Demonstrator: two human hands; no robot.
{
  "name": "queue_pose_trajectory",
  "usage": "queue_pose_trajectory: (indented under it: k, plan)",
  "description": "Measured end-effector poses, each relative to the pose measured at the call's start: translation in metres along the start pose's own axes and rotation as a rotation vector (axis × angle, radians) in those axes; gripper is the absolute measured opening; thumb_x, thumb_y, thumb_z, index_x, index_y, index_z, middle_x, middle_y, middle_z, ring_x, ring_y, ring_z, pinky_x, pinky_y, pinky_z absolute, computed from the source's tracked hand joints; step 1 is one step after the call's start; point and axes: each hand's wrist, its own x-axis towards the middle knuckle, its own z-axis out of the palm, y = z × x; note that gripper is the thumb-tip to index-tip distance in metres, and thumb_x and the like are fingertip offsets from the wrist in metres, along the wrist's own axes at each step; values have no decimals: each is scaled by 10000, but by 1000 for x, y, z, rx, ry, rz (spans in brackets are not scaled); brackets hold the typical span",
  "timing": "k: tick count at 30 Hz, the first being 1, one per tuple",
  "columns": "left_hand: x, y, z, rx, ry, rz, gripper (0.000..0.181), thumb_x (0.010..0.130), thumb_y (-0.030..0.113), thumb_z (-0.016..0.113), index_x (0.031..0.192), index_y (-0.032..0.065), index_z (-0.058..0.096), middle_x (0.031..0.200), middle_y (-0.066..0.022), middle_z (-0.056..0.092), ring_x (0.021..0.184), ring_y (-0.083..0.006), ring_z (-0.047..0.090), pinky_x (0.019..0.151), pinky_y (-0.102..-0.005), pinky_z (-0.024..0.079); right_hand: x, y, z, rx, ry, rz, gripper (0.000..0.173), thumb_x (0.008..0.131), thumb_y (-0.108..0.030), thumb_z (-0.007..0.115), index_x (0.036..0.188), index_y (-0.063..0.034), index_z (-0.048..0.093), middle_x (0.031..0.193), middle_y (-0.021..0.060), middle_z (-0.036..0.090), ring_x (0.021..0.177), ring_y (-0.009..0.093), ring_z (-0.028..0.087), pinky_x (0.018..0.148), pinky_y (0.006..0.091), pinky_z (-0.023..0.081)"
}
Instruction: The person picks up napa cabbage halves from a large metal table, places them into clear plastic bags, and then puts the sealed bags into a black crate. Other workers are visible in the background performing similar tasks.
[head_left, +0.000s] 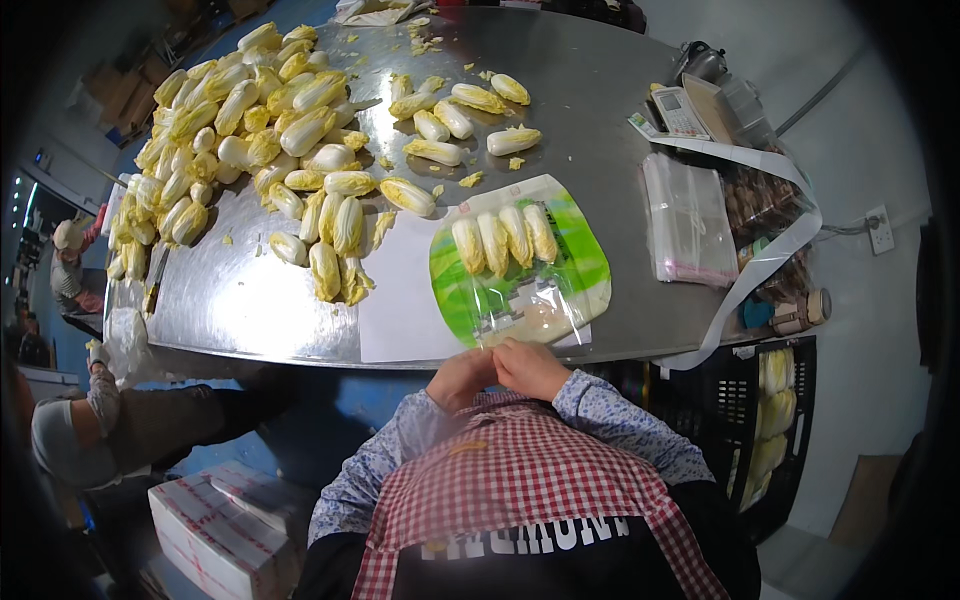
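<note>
My left hand (459, 376) and my right hand (531, 369) are together at the table's front edge, their fingertips pinched on the near end of a clear plastic bag (517, 304). What the fingers cover there is hidden. Several small napa cabbages (495, 244) lie side by side at the bag's far part, leafy yellow tips towards me. Beneath the bag is a green-and-white printed board (592, 262). A white sheet (401, 300) lies partly under that board.
Loose napa cabbages (225, 97) are heaped at the left of the metal table (585, 97); a knife (155, 281) lies nearby. Flat clear bags (686, 217) and a calculator (679, 112) sit at right. A black crate (739, 427) stands below. Another person (97, 420) is at left.
</note>
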Motion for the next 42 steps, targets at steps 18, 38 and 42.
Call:
queue_pose_trajectory:
  k: [18,38,42]
  plan:
    - [-26,43,-1,1404,556,263,414,878,128,581,1285,79,521,1124,-155,595,867,-209,589,728,-368,483,-162,110,-52,-132,108,662,201,881,-233,590,909,-44,650,750,144,646,750,358,639,713,456,504]
    - [66,106,-9,873,349,696,250,980,214,525,1011,7,660,931,-72,645,814,-152,617,764,-282,491,49,176,-71,794,433,36,111,907,-69,611,956,4,678,852,49,638,840,152,618,772,267,504]
    - [87,111,2,655,636,574,306,966,260,552,822,11,656,669,-21,605,560,-106,557,548,-265,464,67,145,-90,1036,383,378,246,940,-204,594,865,24,645,715,5,612,651,122,602,626,277,514]
